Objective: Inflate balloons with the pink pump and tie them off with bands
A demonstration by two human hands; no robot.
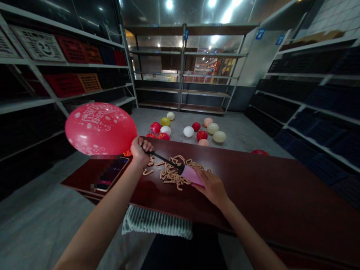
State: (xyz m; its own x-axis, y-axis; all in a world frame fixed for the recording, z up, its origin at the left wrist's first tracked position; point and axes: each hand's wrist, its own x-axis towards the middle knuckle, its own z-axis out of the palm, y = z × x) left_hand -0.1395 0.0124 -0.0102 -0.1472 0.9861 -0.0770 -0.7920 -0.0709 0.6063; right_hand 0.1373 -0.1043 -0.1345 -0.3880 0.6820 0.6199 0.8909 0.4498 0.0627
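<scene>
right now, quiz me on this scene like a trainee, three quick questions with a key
1. Which hand grips the neck of the pink Happy Birthday balloon?
2. True or false: the right hand rests on the pink barrel of the hand pump.
3. Where do the loose balloons lie?
A. on the table
B. on the floor
C. on the shelves

Key:
1. the left hand
2. true
3. B
</scene>
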